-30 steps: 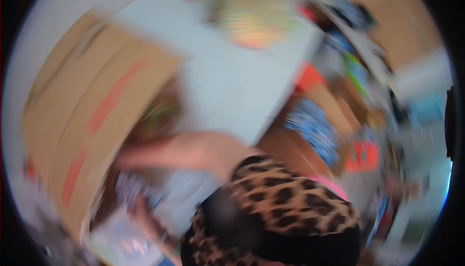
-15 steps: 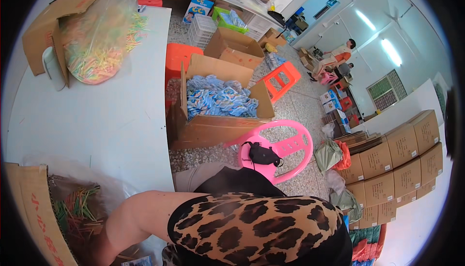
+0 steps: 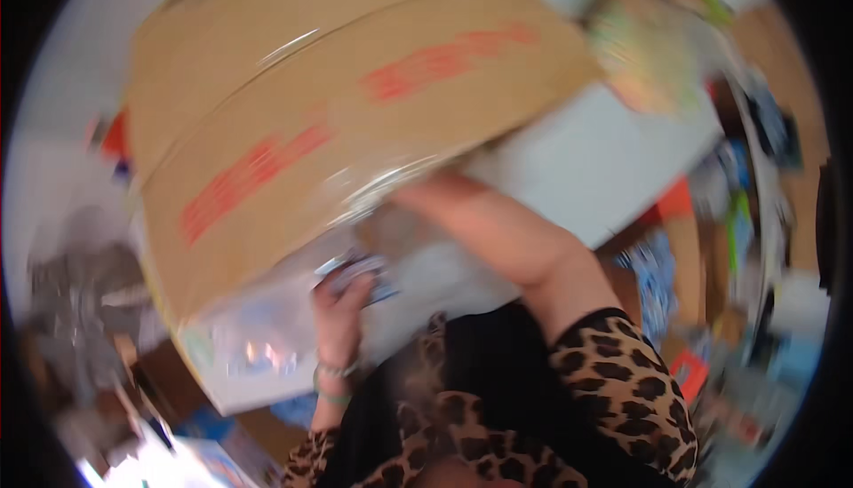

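My left hand (image 3: 336,303) is closed around a small blue-and-white packet (image 3: 378,277), its details smeared by motion. A bracelet circles that wrist. My right forearm reaches across to the near edge of a large brown cardboard carton (image 3: 267,106) with red printing. There my right hand (image 3: 425,193) meets shiny clear plastic film (image 3: 378,193) at the carton's edge; its fingers are hidden and blurred. What lies inside the carton does not show.
The carton stands on a white table (image 3: 613,155). Beyond it, a clear bag of pale coloured sticks (image 3: 644,57) is at the far right. To the right, a box holds blue packets (image 3: 653,279). More clear plastic (image 3: 258,333) lies at the left front.
The view has swung left, bringing the carton to the middle. My left hand with the packet has come into sight. Earlier, one arm reached into a carton of coloured sticks.
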Action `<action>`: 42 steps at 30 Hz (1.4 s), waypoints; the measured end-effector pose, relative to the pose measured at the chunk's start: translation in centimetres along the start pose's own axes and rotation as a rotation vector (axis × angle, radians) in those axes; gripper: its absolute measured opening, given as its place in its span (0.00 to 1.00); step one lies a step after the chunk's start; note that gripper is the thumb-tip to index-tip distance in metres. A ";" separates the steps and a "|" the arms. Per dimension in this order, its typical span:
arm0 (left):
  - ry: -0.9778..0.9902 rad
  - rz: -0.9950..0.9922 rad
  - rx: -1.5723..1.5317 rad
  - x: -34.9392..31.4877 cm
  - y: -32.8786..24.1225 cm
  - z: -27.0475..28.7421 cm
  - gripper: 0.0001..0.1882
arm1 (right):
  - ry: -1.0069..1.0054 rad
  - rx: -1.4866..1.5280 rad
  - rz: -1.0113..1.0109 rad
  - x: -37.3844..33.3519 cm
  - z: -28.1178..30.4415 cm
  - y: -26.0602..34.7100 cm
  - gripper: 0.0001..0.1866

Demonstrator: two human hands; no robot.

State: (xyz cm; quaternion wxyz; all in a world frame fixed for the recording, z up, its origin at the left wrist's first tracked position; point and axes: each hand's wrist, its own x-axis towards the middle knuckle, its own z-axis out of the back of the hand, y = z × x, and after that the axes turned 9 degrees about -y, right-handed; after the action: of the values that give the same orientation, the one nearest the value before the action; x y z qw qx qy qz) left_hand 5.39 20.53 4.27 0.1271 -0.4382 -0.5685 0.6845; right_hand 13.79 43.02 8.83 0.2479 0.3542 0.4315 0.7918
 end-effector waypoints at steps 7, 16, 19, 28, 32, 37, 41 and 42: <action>-0.090 0.015 -0.221 -3.2 0.8 1.7 0.11 | 0.160 -0.567 0.079 -1.7 -4.7 -3.3 0.21; -0.164 -0.371 -0.406 1.9 -3.2 -2.4 0.15 | 0.328 0.209 -0.350 -3.8 -4.3 -4.5 0.18; -0.019 -0.505 -0.281 2.7 -5.5 -4.9 0.07 | 0.346 0.093 -0.219 -4.5 -4.4 -4.0 0.19; -0.262 -0.496 -0.144 4.9 -0.3 -4.5 0.04 | 0.342 -0.160 -0.046 -4.9 -7.1 -3.0 0.17; -0.343 -0.343 -0.431 2.3 -2.1 -1.7 0.07 | 0.113 -0.183 -0.038 -4.7 -6.8 -5.5 0.09; -0.220 -0.119 -0.334 1.1 -1.0 -2.2 0.09 | 0.027 0.357 -0.106 -5.4 -7.7 -8.3 0.06; -0.193 -0.794 0.277 2.2 -1.5 -3.4 0.06 | -0.023 0.080 0.086 -5.7 -7.7 -6.4 0.08; -0.208 -0.800 0.273 3.1 -1.7 -4.0 0.06 | -0.074 -0.181 0.280 -5.5 -7.5 -5.6 0.09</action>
State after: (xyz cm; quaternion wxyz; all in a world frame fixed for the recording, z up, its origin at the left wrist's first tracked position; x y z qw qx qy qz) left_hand 5.98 25.80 4.49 0.3811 -0.0911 -0.6077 0.6907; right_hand 11.90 38.24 -0.68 0.1817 0.4160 0.2955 0.8406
